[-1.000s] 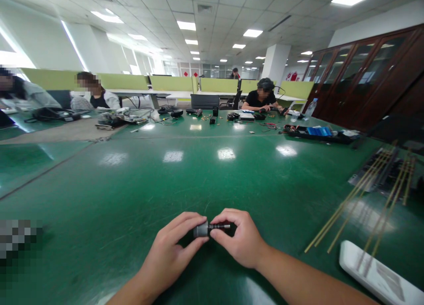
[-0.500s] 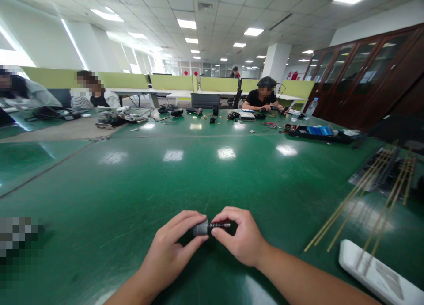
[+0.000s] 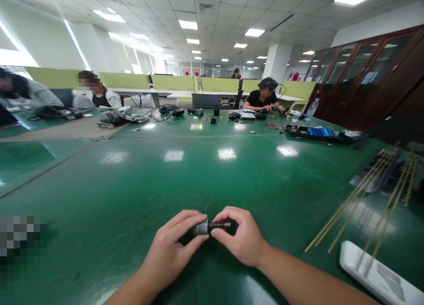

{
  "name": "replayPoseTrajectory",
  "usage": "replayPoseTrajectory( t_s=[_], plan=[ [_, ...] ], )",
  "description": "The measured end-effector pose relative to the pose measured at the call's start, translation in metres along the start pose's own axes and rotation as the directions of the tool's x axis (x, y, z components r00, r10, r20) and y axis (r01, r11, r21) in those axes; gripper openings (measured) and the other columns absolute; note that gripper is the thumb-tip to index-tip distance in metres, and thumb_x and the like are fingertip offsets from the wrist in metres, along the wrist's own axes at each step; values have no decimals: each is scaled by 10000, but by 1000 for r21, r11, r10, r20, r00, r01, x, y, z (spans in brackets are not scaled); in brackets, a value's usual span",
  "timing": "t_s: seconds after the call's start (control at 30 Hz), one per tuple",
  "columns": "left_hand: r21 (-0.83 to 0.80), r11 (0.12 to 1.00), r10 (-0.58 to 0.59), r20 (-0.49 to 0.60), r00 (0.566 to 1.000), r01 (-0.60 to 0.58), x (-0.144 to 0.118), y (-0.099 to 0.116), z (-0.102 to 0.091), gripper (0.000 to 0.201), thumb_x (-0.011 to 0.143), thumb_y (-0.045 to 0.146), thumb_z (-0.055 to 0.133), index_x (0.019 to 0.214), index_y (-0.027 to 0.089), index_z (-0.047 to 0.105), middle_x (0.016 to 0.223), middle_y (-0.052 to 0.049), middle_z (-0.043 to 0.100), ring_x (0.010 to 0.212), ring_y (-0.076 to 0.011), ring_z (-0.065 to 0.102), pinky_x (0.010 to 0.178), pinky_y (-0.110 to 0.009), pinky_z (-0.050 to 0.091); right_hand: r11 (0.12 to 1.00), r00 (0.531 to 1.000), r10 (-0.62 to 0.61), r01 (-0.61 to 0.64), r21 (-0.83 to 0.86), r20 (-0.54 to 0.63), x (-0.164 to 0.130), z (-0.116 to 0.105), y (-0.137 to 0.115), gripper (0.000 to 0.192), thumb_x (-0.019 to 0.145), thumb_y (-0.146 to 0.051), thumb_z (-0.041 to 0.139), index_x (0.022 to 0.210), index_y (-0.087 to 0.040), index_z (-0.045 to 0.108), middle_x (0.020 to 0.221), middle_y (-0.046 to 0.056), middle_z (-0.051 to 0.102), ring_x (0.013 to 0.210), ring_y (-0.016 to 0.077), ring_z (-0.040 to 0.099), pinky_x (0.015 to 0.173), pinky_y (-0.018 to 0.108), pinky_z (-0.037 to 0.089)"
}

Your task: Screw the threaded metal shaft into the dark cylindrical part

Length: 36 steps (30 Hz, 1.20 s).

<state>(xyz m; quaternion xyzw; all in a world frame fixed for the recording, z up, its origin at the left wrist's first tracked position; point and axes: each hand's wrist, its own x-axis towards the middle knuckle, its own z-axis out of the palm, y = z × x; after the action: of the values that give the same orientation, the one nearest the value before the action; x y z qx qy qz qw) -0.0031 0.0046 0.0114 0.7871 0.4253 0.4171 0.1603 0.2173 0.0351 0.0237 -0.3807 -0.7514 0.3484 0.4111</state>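
Just above the green tabletop, a dark grey cylindrical part (image 3: 200, 227) lies sideways between my two hands. From its right end sticks out a thin shaft with dark spring-like coils (image 3: 218, 225) and a shiny metal tip. My left hand (image 3: 177, 238) grips the cylinder between thumb and fingers. The thumb and index finger of my right hand (image 3: 243, 236) are closed about the coiled shaft near the cylinder, with the tip showing inside the curl of the hand. Whether the coils are a separate spring, I cannot tell.
Long thin yellowish rods (image 3: 356, 199) and a white tray-like piece (image 3: 380, 274) lie to the right. A black tray with blue contents (image 3: 321, 131) stands farther back. Electronic parts (image 3: 121, 117) and tools line the far edge. A co-worker (image 3: 265, 97) sits opposite, others at left.
My hands and the cylinder hold nearly the same place. The coils on the shaft show slightly more distinctly between my right thumb and index finger. The view has shifted a little.
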Motion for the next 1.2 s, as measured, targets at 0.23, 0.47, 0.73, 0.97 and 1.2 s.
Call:
replayPoseTrajectory(
  t_s=[0.23,0.47,0.73,0.97,1.2],
  plan=[
    [27,1000,4,-14,1000,-3,0,-1,0,373,911,225,702,1261,312,606,1197,-11,617,1093,-147,608,964,-245,497,1000,1000,-2,2,-4,-13,0,-2,-3,59,789,-192,724,847,-184,711,748,3,658,694,155,604,678,275,455],
    [30,1000,8,-30,1000,-7,0,-1,-3,366,910,223,703,1254,306,611,1188,-13,622,1084,-146,611,958,-245,500,1000,999,3,-2,10,-39,0,-2,-1,51,789,-179,714,840,-182,706,736,-2,649,689,152,596,675,273,451],
    [46,999,17,-39,999,-16,0,-1,-3,379,907,224,708,1263,308,608,1197,-13,621,1093,-147,610,961,-245,503,1000,999,7,-5,26,-49,1,-2,-1,42,793,-179,707,834,-176,698,726,-1,637,683,151,585,665,269,443],
    [52,998,19,-44,999,-16,0,0,-4,373,909,224,703,1262,304,611,1193,-18,624,1088,-152,614,955,-254,509,999,998,7,-4,49,-60,1,-4,-2,41,790,-168,706,828,-172,694,724,0,639,685,148,589,668,265,446],
    [48,999,13,-51,999,-10,2,0,-5,366,909,227,700,1259,297,615,1201,-32,626,1093,-173,616,958,-276,515,998,998,18,-14,62,-62,1,-4,-3,32,798,-181,700,827,-172,691,716,7,635,678,156,585,659,273,451]
  ],
)
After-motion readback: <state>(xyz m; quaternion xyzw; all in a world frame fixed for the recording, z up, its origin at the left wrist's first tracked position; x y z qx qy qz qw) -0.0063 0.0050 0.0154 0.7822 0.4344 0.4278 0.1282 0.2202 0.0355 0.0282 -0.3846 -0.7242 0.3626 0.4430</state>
